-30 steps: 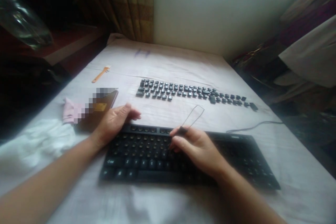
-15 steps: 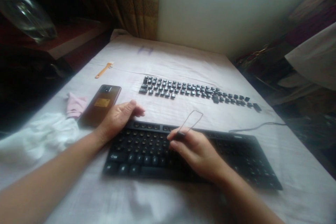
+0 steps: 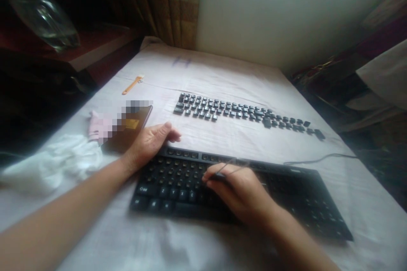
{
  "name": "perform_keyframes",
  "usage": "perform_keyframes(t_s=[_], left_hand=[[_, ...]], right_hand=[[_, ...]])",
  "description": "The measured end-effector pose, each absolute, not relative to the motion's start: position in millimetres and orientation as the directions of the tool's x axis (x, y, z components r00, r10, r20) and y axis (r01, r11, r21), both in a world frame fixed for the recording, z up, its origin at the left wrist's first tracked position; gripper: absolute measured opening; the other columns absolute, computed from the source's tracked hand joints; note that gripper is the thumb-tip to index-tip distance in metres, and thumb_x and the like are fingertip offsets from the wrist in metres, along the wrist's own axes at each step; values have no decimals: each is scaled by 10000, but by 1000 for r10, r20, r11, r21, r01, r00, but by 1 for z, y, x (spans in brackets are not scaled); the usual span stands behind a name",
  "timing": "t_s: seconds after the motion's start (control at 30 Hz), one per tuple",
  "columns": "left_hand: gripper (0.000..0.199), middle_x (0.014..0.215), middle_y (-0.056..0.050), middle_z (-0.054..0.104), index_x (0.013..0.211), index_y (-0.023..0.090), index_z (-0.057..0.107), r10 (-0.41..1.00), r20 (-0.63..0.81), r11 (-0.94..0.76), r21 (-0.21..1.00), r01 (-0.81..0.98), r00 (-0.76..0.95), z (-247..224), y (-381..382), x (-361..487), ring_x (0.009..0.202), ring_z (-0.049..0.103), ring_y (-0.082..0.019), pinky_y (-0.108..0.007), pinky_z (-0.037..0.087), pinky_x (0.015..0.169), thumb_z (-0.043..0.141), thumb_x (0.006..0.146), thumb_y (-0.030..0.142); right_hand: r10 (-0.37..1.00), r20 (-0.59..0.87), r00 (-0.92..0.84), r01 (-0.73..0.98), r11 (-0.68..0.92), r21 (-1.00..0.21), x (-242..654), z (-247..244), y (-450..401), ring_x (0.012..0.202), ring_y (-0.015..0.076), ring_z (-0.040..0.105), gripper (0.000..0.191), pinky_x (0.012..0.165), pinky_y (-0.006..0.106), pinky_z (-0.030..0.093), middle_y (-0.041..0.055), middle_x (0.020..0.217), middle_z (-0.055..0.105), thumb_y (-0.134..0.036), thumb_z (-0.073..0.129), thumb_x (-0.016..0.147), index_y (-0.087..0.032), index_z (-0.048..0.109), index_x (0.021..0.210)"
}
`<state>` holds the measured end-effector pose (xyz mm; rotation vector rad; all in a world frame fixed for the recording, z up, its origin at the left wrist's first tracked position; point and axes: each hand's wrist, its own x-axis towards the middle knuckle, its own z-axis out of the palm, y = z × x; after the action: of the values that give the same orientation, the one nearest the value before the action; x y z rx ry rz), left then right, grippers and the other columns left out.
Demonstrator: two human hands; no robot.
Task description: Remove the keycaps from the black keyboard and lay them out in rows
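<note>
A black keyboard [image 3: 203,207] lies on the white sheet in front of me. Many switches in its upper left part are bare, while several bottom-row keycaps such as Z, Y, X and C are on. Over its middle, my right hand [image 3: 241,190] pinches a wire keycap puller [image 3: 219,175] by its dark grip; the thin wire loop sticks out behind the fingers. What the fingertips touch underneath is hidden. My left hand [image 3: 154,142] rests on its side at the keyboard's back left corner, thumb up and fingers loosely bent, holding nothing. Removed keycaps [image 3: 235,110] lie in rows beyond the keyboard.
A phone [image 3: 127,135], partly blurred out, lies left of the keyboard, near pink cloth [image 3: 95,125] and crumpled white cloth [image 3: 57,163]. An orange-handled brush [image 3: 132,85] lies farther back. The keyboard cable [image 3: 318,157] runs right. A glass vessel [image 3: 47,21] stands on a side table.
My right hand has tilted, and the wire loop has dropped from standing up to lying low over the hand. The view has shifted slightly. My left hand stays in place.
</note>
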<state>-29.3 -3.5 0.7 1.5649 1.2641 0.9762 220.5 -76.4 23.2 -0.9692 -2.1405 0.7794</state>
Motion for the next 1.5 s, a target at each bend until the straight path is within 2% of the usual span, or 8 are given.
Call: perform_keyframes(t_s=[0.3, 0.53, 0.77, 1.3, 1.37, 1.5], left_hand=[[587, 827, -70, 772, 840, 181, 734, 981, 61, -117, 943, 311, 184, 2, -4, -30, 787, 703, -211, -332, 538, 790, 434, 911, 681], [589, 822, -70, 767, 853, 171, 730, 978, 78, -138, 937, 320, 194, 1, -4, -29, 774, 700, -203, -323, 542, 774, 427, 920, 671], [571, 815, -66, 761, 844, 167, 735, 971, 104, -174, 924, 340, 214, -1, -3, -30, 777, 693, -198, -321, 539, 782, 443, 925, 651], [568, 805, -70, 765, 832, 168, 728, 969, 128, -200, 908, 369, 212, 0, -4, -29, 760, 702, -196, -322, 551, 762, 424, 938, 637], [564, 800, -67, 765, 828, 171, 728, 967, 136, -211, 902, 376, 217, 0, -4, -29, 753, 702, -193, -317, 553, 752, 419, 943, 629], [548, 797, -61, 768, 834, 171, 728, 960, 158, -242, 886, 396, 233, 0, -4, -29, 743, 705, -186, -303, 556, 729, 402, 965, 592]], right_hand=[[711, 342, -614, 479, 680, -555, 218, 27, -79, 699, 170, 679, 233, 661, 277, 546, 61, 805, 729, -252, 442, 1004, -198, 644, 902], [703, 359, -614, 491, 697, -523, 217, 26, -77, 675, 166, 666, 219, 643, 265, 530, 51, 768, 705, -232, 430, 1003, -195, 614, 891], [681, 499, -536, 402, 726, -558, 218, 19, -75, 683, 153, 686, 108, 645, 243, 551, 38, 786, 712, -154, 487, 963, -190, 588, 949], [699, 518, -494, 384, 709, -591, 217, 21, -78, 688, 147, 709, 119, 652, 245, 580, 37, 788, 736, -139, 515, 936, -199, 618, 940], [743, 500, -445, 372, 661, -651, 217, 24, -79, 693, 146, 713, 122, 656, 242, 583, 33, 785, 739, -131, 523, 928, -200, 624, 929], [887, 428, -174, 277, 461, -843, 220, 26, -80, 690, 126, 713, 123, 670, 230, 589, -5, 780, 743, -130, 539, 926, -218, 623, 937]])
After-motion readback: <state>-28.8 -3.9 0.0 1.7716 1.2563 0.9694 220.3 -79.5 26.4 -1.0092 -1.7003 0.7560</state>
